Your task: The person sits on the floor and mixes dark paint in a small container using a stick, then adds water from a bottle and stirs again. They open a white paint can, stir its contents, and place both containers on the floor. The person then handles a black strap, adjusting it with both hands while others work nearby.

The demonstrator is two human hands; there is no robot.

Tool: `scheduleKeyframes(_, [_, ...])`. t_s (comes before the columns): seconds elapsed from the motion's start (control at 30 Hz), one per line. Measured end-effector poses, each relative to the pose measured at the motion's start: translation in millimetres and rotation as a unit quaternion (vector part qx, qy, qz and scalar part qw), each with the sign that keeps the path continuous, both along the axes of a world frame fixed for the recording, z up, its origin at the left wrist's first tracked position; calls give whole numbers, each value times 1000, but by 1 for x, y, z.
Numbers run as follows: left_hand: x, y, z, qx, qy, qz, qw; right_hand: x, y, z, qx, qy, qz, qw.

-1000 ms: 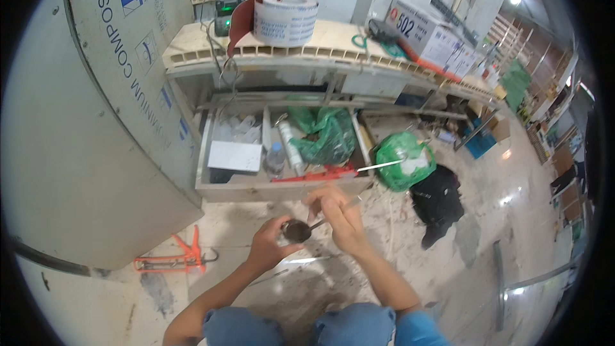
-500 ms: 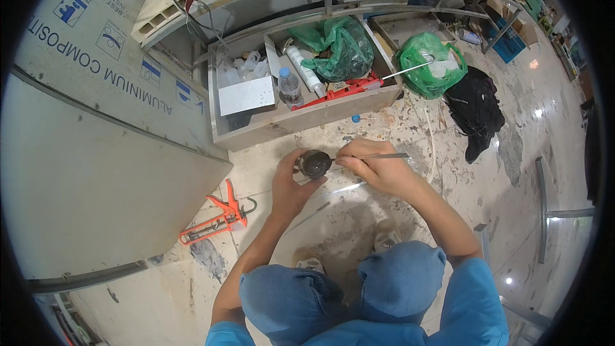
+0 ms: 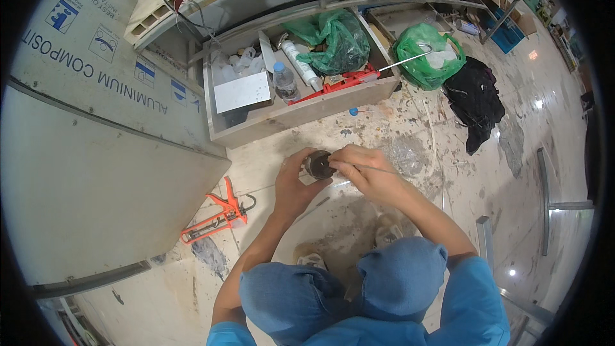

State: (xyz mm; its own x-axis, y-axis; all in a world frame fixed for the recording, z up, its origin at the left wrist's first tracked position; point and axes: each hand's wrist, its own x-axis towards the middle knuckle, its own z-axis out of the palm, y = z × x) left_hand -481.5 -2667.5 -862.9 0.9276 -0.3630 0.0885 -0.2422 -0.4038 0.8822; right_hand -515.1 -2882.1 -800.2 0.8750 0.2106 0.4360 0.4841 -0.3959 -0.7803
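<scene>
Brought in closer since half a second ago with the right hand [image 3: 370, 174], from beside the cup [image 3: 318, 165] to right at its rim, tilting the thin stick [image 3: 379, 169] pinched in the fingers. Gripping the cup around its side with the fingers of the left hand [image 3: 293, 184], above the floor [image 3: 259, 154], between the knees [image 3: 398, 279] and the open drawer [image 3: 307, 116]. Lying at left on the floor: an orange caulking gun [image 3: 234, 211].

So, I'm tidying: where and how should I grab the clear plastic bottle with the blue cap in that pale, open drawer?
Probably by the blue cap, straight down from above: the clear plastic bottle stands cap up in the open-topped drawer, its body flanked by a white rectangular piece at left and a white cylindrical tube at right.
</scene>
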Motion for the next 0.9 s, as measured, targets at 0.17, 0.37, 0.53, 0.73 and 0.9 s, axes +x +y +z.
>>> scheduleKeyframes(0.17, [-3,0,-3,27,-15,5,1000,-8,-7,-1,-75,68,7,995])
scheduleKeyframes(0.37, [-1,1,-6,7,20,14,1000,-6,-3,-7,2,74,-18,997])
scheduleKeyframes(0.53, [-2,0,-6,16,1,16,1000,-10,-4,-5,-46,81,-25,995])
scheduleKeyframes(0.73, [0,-7,-9,12,33,1,999,-6,-7,-4,25,149,-35,988])
scheduleKeyframes(0.9, [1,-13,-12,10,29,-13,999,-8,-16,-2,-82,107,-68,988])
